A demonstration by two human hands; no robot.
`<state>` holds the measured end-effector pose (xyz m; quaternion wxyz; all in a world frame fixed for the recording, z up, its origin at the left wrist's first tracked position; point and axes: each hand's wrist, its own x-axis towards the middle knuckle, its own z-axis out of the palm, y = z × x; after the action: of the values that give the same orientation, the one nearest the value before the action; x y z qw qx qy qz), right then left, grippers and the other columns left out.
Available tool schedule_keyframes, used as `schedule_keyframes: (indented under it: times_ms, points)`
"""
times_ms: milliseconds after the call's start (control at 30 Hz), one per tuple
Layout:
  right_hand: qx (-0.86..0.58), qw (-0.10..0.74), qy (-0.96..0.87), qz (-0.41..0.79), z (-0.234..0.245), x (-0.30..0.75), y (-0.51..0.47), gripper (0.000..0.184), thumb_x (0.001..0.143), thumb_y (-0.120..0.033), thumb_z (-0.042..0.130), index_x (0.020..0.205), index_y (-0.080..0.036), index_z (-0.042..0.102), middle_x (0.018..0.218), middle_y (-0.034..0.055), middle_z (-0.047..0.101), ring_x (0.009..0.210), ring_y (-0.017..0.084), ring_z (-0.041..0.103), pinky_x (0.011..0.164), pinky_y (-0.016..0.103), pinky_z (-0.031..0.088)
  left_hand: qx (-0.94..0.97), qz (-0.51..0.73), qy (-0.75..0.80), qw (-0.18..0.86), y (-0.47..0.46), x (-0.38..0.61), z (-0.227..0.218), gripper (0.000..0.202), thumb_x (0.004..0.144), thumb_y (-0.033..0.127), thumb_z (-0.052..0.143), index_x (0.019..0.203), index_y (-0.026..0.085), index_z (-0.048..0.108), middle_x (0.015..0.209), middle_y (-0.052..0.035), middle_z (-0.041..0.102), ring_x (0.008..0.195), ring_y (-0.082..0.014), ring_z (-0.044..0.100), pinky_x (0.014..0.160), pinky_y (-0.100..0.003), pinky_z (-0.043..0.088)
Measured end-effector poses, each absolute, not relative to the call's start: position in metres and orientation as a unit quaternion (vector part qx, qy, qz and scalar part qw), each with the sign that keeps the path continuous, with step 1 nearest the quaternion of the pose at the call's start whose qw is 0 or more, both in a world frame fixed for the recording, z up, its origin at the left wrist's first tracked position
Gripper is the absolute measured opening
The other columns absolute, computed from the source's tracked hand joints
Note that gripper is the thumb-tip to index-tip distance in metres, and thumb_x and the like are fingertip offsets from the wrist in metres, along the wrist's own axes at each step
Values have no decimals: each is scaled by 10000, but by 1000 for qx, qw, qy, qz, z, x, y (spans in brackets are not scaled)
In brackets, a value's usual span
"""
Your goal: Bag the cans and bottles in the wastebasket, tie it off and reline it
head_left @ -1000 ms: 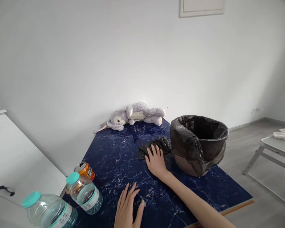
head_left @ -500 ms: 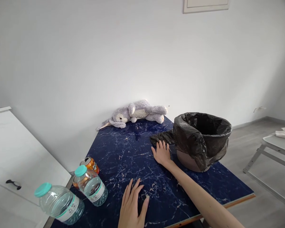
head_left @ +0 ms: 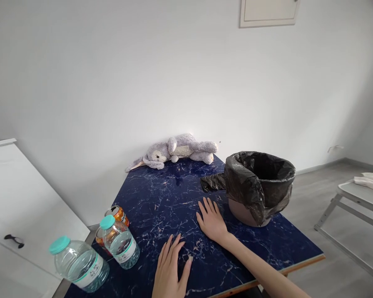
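Observation:
My left hand (head_left: 170,269) lies flat near the front of the dark blue marbled table (head_left: 155,203), fingers stretched out and thumb apart. Farther forward and to the right, my right hand (head_left: 211,221) rests palm down on the same top, its fingers spread and holding nothing. Just beyond its fingertips is a folded black plastic bag (head_left: 212,182). A round bin (head_left: 244,212) stands right of that hand, lined with a black bin bag (head_left: 261,178) folded over its rim. The inside of the bin is dark.
Two water bottles with teal caps (head_left: 120,242) stand at the table's left edge, with orange drink cans (head_left: 117,214) behind them. A grey plush rabbit (head_left: 180,150) lies against the wall. A white cabinet (head_left: 25,207) is left; a folding table (head_left: 363,198) stands right.
My right hand has drawn back toward me, off the folded black bag. That bag now lies apart from my fingers. My left hand stays about where it was.

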<state>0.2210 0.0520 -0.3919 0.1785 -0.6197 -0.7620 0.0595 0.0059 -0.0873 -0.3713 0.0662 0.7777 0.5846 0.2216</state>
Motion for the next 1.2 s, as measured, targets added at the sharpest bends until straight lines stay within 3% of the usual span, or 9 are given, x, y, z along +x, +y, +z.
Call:
schedule_keyframes:
  times_ms: [133, 367, 533, 800, 933, 1200]
  points:
    - [-576, 199, -791, 54, -390, 230, 16, 704, 1116, -576, 182, 1676, -184, 351, 1756, 92, 242, 1637, 325, 207, 1331, 534, 190, 782, 227, 578, 49, -89, 6, -368, 467, 1069, 498, 495, 1512, 355, 530, 1646, -49, 513, 1556, -342, 417, 1211, -640, 448]
    - [-532, 251, -808, 23, -395, 246, -34, 649, 1119, -565, 286, 1658, -221, 394, 1723, 76, 331, 1605, 330, 305, 1314, 556, 281, 777, 222, 586, 57, -95, 13, -357, 449, 1088, 502, 450, 1491, 326, 544, 1643, -62, 517, 1566, -321, 406, 1226, -645, 423]
    - [-525, 266, -808, 33, -398, 254, -52, 622, 1114, -570, 323, 1667, -288, 357, 1728, 31, 302, 1600, 340, 312, 1295, 576, 332, 773, 220, 592, 56, -99, 16, -353, 449, 1091, 503, 443, 1487, 324, 555, 1640, -63, 522, 1559, -320, 417, 1242, -640, 403]
    - [-528, 253, -809, 55, -395, 254, -51, 625, 1115, -572, 315, 1676, -295, 309, 1737, 11, 241, 1603, 352, 290, 1291, 596, 350, 780, 217, 585, 40, -94, 12, -361, 461, 1089, 474, 459, 1526, 343, 521, 1652, -64, 505, 1547, -336, 433, 1222, -640, 434]
    - [-525, 260, -808, 63, -398, 256, -48, 628, 1107, -567, 363, 1686, -363, 228, 1739, -32, 204, 1597, 358, 298, 1281, 597, 376, 789, 211, 575, 34, -88, 8, -371, 470, 1087, 458, 463, 1547, 358, 477, 1664, -52, 489, 1546, -332, 432, 1216, -639, 450]
    - [-533, 250, -804, 82, -394, 256, -49, 619, 1112, -547, 372, 1689, -382, 221, 1744, -45, 176, 1611, 354, 248, 1302, 595, 333, 794, 216, 568, 22, -86, 9, -377, 510, 1083, 425, 480, 1588, 377, 418, 1673, -35, 475, 1547, -330, 429, 1217, -629, 457]
